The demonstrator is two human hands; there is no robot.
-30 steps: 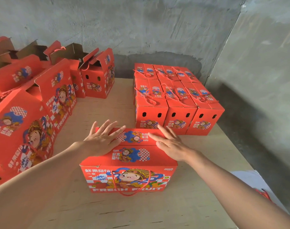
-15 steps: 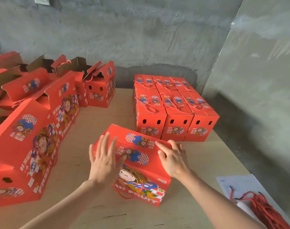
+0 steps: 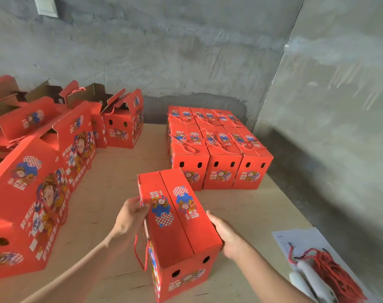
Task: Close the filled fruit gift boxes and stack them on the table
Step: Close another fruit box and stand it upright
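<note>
Red cardboard fills a plywood counter (image 3: 112, 189) set against a bare concrete wall (image 3: 186, 51). At centre a person holds a closed gift box (image 3: 177, 221) lengthwise between both hands, its two top flaps meeting along a centre seam and its far end pointing at the stack beyond. The left hand (image 3: 130, 217) grips the box's upper left edge, fingers curled onto the printed top flap. The right hand (image 3: 226, 237) lies against the box's right wall. Only its thumb and back show; the fingers are hidden behind the cardboard, so whether they curl or lie flat cannot be told. The box's underside is out of sight, and it is unclear whether it rests on the counter or hangs just above it. A red carry cord (image 3: 135, 246) dangles from its left side. Just beyond, a block of closed boxes (image 3: 216, 147) stands near the corner of the room, three across, the rear rows partly masked by the front ones. Open boxes (image 3: 40, 193) with raised flaps crowd the left, cut off by the frame edge, and their contents cannot be seen. At lower right a paper sheet (image 3: 299, 237) carries a bundle of red cords (image 3: 337, 274), both cropped by the frame.
</note>
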